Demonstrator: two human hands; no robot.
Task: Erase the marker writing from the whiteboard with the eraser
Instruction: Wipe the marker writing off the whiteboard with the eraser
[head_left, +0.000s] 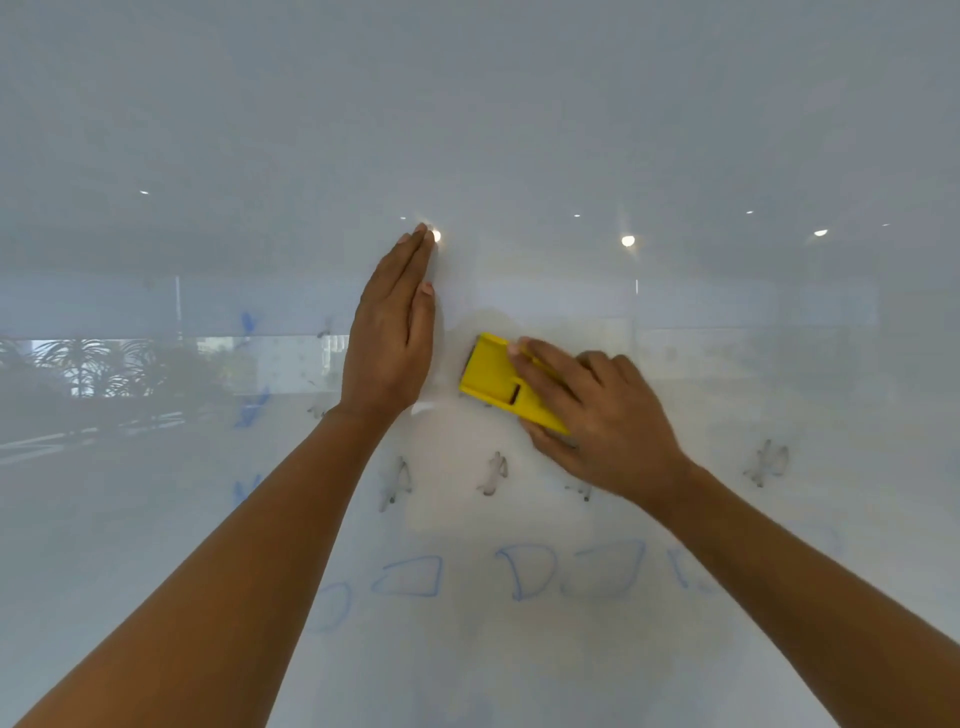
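Head view looks straight at a glossy whiteboard (675, 130) that fills the frame, with both bare forearms reaching up to it from the lower corners. The right hand (602, 415) is closed around a yellow eraser (493, 376): the fingers (540, 369) lie along its back, the thumb runs under its lower edge, and the palm covers its right end, so only the left part of the yellow body shows. The eraser sits tilted, its free end pointing up and to the left, and appears pressed flat against the board. The left hand (392, 332) holds nothing — it is open and flat, fingers together and pointing upward, resting against the board just beside the eraser's left end, with a narrow gap between them. Around and below the eraser the board looks whiter and cleaner than elsewhere. Marker writing remains in several places: smudged grey marks (493, 473) in a row just below the right hand, one partly hidden by the wrist and another further right; blue outlined shapes (530, 569) lower down between the two forearms; and faint blue strokes (252, 405) to the left of the left forearm. The board also reflects ceiling lights (628, 240) and, at the left, a window with palm fronds (88, 358) — all soft and hazy.
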